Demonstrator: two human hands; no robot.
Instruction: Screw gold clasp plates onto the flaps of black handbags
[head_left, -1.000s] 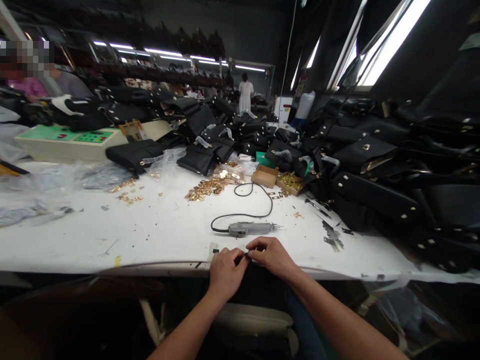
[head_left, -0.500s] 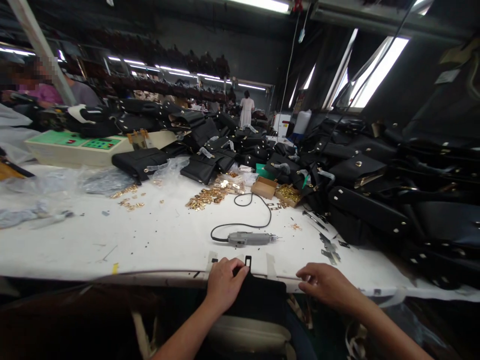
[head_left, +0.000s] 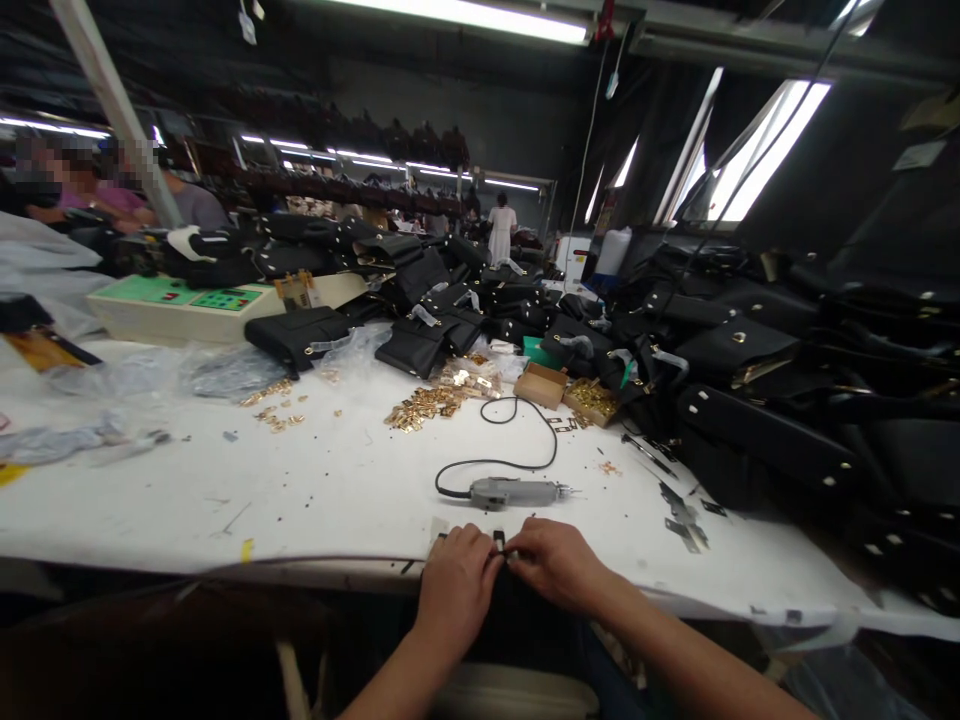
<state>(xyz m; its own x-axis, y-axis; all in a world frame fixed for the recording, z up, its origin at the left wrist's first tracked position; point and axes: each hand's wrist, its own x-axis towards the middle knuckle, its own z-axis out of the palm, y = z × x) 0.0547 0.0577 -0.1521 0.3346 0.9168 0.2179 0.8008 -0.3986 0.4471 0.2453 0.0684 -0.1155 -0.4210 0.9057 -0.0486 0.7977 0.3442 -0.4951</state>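
At the near table edge, my left hand is closed on the upper edge of a black bag piece, which hangs down in front of me. Pinched close beside it is my right hand, its fingertips at the same spot; what they hold is too small to make out. A small black tab shows between the two hands. Just beyond them lies a grey electric screwdriver, its bit toward the right and its black cord curling behind it.
Gold metal parts lie in a heap mid-table, near an open cardboard box and a box of small brass pieces. Black bags are piled right and behind. A green-topped machine stands left. People are in the background.
My right hand has moved left from over the table edge to meet my left hand, and its fingers have closed. The camera view has shifted slightly.
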